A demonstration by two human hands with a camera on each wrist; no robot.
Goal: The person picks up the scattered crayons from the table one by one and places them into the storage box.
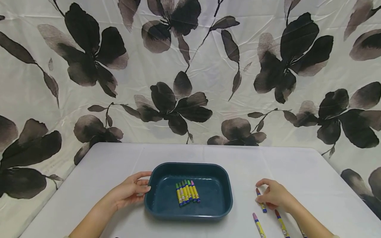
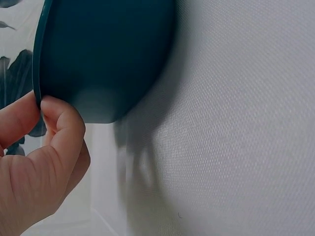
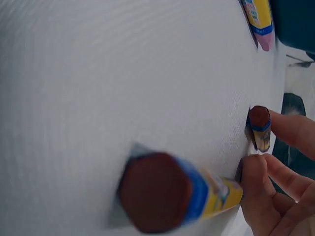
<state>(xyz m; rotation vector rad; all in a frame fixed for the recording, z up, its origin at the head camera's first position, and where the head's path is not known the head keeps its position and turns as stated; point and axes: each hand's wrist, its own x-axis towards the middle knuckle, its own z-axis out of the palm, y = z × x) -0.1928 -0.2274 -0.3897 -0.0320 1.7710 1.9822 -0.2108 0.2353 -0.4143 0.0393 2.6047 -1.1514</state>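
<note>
A dark teal plastic tray (image 1: 208, 211) stands on the white table. My left hand (image 1: 131, 190) pinches its left rim between thumb and fingers, as the left wrist view of the tray wall (image 2: 108, 54) also shows. Several crayons (image 1: 187, 193) with yellow wrappers and green or pink tips lie side by side in the tray. Right of it, my right hand (image 1: 275, 195) has thumb and index finger spread about a brown-tipped crayon (image 3: 259, 120) lying on the table. A gap shows between those two fingertips. The thumb partly covers this crayon in the head view.
Nearer the front lie a pink-tipped crayon (image 1: 259, 225) and a brown-tipped crayon (image 1: 282, 224). Another crayon (image 1: 303, 233) is mostly hidden by the right forearm. Behind the white table (image 1: 119, 155) hangs a floral cloth (image 1: 232, 82).
</note>
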